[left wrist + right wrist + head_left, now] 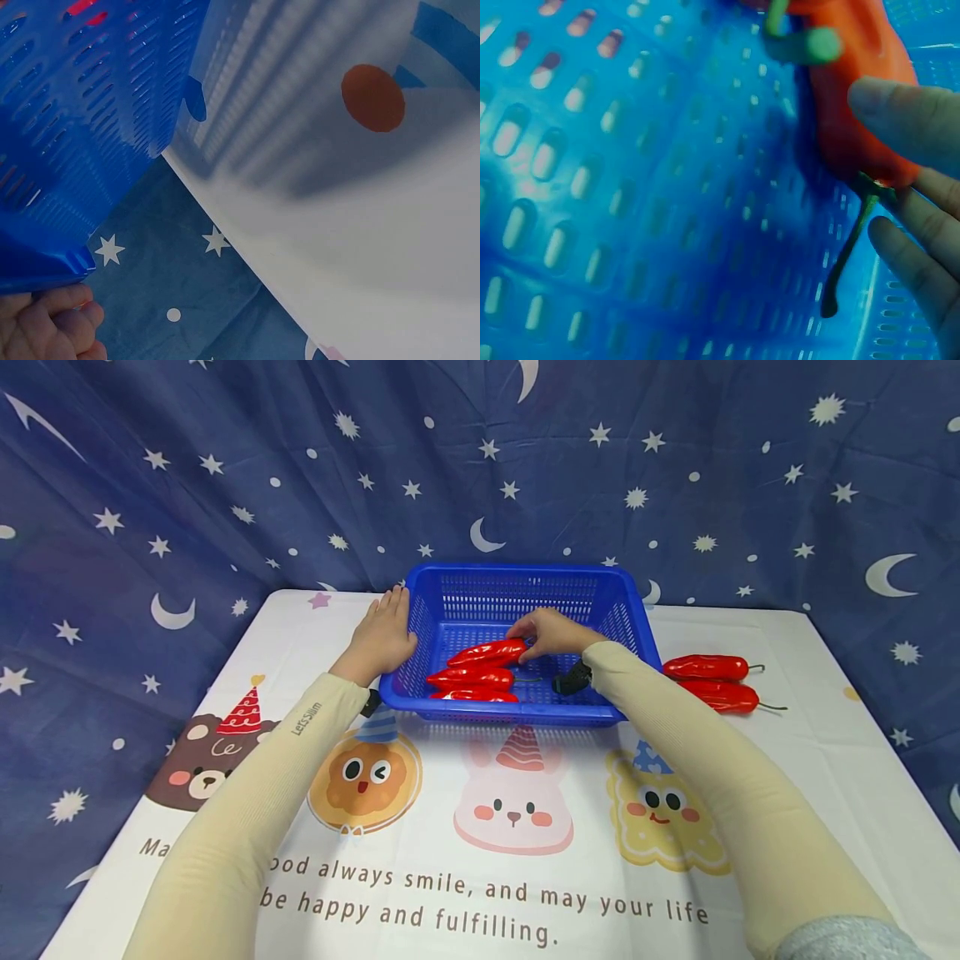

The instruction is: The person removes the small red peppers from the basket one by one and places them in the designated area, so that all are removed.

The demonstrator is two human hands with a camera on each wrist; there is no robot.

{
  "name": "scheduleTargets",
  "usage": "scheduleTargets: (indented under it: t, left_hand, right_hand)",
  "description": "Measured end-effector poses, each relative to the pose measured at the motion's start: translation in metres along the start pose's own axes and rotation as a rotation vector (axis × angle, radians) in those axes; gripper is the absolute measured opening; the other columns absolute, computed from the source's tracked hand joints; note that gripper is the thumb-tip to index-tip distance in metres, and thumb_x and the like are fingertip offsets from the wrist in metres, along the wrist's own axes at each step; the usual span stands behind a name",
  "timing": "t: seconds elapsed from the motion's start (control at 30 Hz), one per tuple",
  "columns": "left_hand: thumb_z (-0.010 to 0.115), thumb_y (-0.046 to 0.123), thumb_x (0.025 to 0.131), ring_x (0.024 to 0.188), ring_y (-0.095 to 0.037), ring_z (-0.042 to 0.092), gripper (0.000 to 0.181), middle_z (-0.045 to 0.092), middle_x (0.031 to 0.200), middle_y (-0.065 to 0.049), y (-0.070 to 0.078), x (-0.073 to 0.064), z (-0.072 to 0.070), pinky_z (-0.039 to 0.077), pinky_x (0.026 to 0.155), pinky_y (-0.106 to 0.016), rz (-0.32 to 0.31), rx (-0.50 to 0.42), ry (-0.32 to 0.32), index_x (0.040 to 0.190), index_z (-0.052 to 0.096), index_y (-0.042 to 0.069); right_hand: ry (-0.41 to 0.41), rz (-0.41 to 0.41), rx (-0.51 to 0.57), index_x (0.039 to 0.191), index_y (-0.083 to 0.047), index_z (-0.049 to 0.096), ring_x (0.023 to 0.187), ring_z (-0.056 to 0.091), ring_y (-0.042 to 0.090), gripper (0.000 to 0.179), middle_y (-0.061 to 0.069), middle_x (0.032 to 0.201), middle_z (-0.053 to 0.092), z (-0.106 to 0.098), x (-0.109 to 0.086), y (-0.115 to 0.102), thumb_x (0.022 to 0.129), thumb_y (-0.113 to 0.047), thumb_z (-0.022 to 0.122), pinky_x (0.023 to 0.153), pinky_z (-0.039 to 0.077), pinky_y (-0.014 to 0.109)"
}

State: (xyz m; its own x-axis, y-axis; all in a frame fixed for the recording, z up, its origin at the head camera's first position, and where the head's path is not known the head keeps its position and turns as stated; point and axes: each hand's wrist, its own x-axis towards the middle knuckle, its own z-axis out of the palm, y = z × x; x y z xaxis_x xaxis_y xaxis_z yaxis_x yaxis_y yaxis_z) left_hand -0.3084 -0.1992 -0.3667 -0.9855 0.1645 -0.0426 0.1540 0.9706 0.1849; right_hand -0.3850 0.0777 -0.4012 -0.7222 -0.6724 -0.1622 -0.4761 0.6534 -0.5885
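Note:
Inside a blue plastic basket (517, 713), three red chili peppers lie side by side. My right hand (557, 633) pinches the rearmost red chili pepper (486, 653) near its stem end; in the right wrist view, thumb and fingers sit around that pepper (862, 112), its dark green stem (847, 255) hanging free. The middle pepper (469, 678) and the front pepper (474, 696), partly hidden by the basket wall, lie nearer to me. My left hand (381, 635) rests with straight fingers along the basket's left rim; its fingers (56, 322) show beside the rim in the left wrist view.
Right of the basket, two more red peppers, a rear one (707, 667) and a front one (722, 696), lie on the printed white tablecloth (405, 935). A blue star-patterned curtain (555, 460) hangs close behind the basket.

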Motion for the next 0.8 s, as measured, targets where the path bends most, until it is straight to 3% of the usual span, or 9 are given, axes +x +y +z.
scheduleTargets:
  t: [0.8]
  left_hand:
    - [0.040, 0.020, 0.090, 0.146, -0.038, 0.008, 0.072, 0.009, 0.156, -0.025, -0.0006, 0.0007, -0.0017, 0.006, 0.120, -0.048, -0.006, 0.008, -0.007, 0.148, 0.007, -0.008]
  right_hand:
    - [0.007, -0.044, -0.101, 0.112, 0.003, 0.065, 0.107, 0.065, 0.030, 0.049, 0.019, 0.113, 0.068, 0.0050, 0.0061, -0.0001, 0.067, -0.005, 0.082, 0.096, 0.050, 0.040]
